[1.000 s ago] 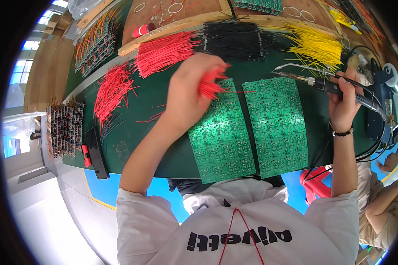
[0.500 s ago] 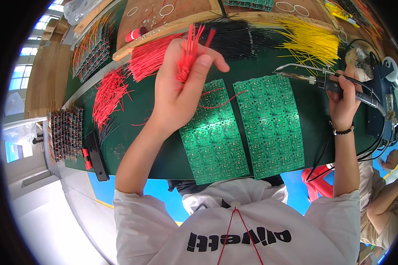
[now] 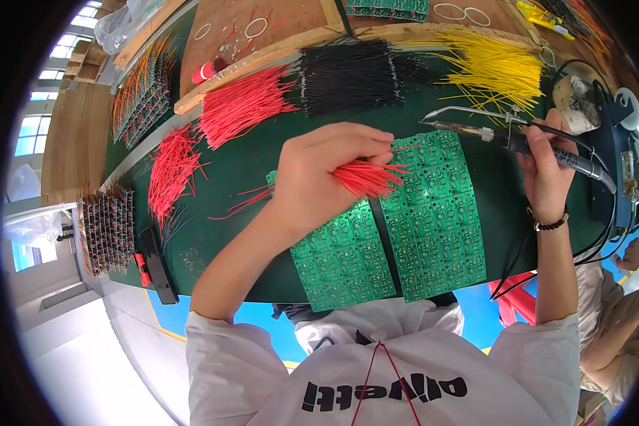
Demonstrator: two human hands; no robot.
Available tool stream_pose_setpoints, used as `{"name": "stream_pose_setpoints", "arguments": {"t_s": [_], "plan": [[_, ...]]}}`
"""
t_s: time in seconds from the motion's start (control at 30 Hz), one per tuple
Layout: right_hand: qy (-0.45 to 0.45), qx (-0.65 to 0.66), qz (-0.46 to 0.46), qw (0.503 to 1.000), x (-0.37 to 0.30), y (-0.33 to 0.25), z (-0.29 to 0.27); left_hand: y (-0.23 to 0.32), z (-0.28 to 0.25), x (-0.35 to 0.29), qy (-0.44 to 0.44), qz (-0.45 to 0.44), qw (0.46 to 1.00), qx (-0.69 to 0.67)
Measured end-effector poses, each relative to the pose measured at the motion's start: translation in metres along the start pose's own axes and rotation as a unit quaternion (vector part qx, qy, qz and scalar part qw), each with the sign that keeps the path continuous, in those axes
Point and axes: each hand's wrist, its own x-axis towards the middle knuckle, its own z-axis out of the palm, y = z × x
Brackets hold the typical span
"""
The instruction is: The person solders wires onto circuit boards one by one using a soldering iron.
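My left hand (image 3: 319, 170) is closed round a bundle of red wires (image 3: 369, 178), their ends fanning out to the right. It hovers over the upper part of the left green circuit board panel (image 3: 344, 263), hiding some of it. One wire sticks out from the fingertips over the right circuit board panel (image 3: 437, 220). In my right hand (image 3: 550, 160) is a soldering iron (image 3: 522, 142) with a thin metal tube along it. Its tip points left, just above the right panel's top edge. A few loose red wires (image 3: 245, 202) lie left of the left panel.
Piles of red wires (image 3: 245, 103), black wires (image 3: 348, 74) and yellow wires (image 3: 500, 71) lie along the back by a wooden rail. More red wires (image 3: 172, 170) and wired boards (image 3: 106, 231) are at left. A soldering station (image 3: 607, 160) and cables stand at right; another person's arm (image 3: 628, 330) shows beyond.
My left hand has come down and turned, swinging the red bundle from upright to pointing right over the panels. The soldering iron has shifted slightly left.
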Motion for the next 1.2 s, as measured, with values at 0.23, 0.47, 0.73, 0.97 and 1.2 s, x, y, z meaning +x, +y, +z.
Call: {"name": "stream_pose_setpoints", "arguments": {"t_s": [0.23,0.47,0.73,0.97,1.2], "plan": [[-0.021,-0.021,0.010,1.000,-0.003,0.001,0.002,-0.008,0.013,-0.001,-0.024,0.020,0.999,0.037],[-0.020,-0.009,0.004,1.000,-0.003,0.005,0.000,-0.013,0.015,-0.004,-0.027,0.059,0.994,0.087],[-0.026,-0.028,0.003,0.999,-0.003,0.009,0.003,-0.014,0.016,-0.004,-0.018,0.054,0.995,0.080],[-0.073,-0.049,0.032,0.996,-0.004,0.007,-0.006,-0.014,0.016,-0.004,-0.021,0.055,0.995,0.079],[-0.030,-0.043,0.000,0.999,-0.004,0.007,0.005,-0.015,0.016,-0.004,-0.016,0.060,0.995,0.079]]}}
